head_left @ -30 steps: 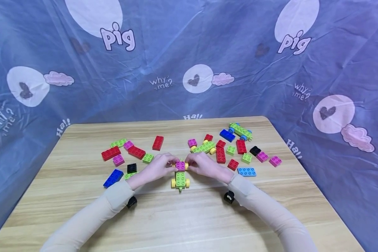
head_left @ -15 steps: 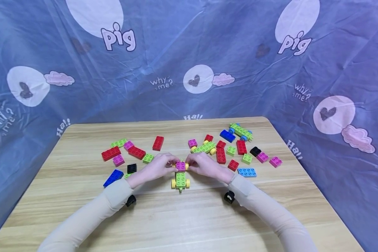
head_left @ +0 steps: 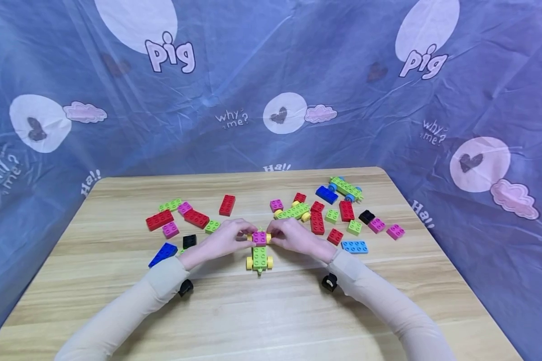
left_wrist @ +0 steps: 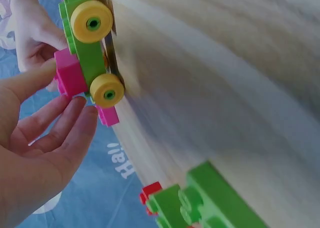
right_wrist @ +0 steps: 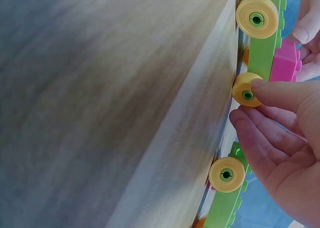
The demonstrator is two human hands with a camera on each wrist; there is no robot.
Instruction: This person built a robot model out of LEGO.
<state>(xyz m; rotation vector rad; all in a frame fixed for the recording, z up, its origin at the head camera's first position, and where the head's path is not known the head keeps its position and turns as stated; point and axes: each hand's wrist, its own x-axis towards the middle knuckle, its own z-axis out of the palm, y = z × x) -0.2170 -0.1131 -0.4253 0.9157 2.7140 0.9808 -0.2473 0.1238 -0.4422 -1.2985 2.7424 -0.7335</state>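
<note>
A green toy car base (head_left: 259, 257) with yellow wheels stands upright on the table in front of me. On the studs of its far end sits a pink brick (head_left: 259, 238). My left hand (head_left: 229, 236) pinches this brick, thumb at its near side and fingertips at its far end in the left wrist view. My right hand (head_left: 293, 236) holds the base by the far right yellow wheel (right_wrist: 246, 89), thumb against the wheel's outer face. The fingers partly hide the base's far end in the head view.
Loose red bricks (head_left: 159, 219), pink, green and black ones and a blue brick (head_left: 162, 254) lie to the left. At the right are another yellow-wheeled green base (head_left: 292, 211), a blue-wheeled base (head_left: 345, 188), a light blue brick (head_left: 355, 246) and several more bricks.
</note>
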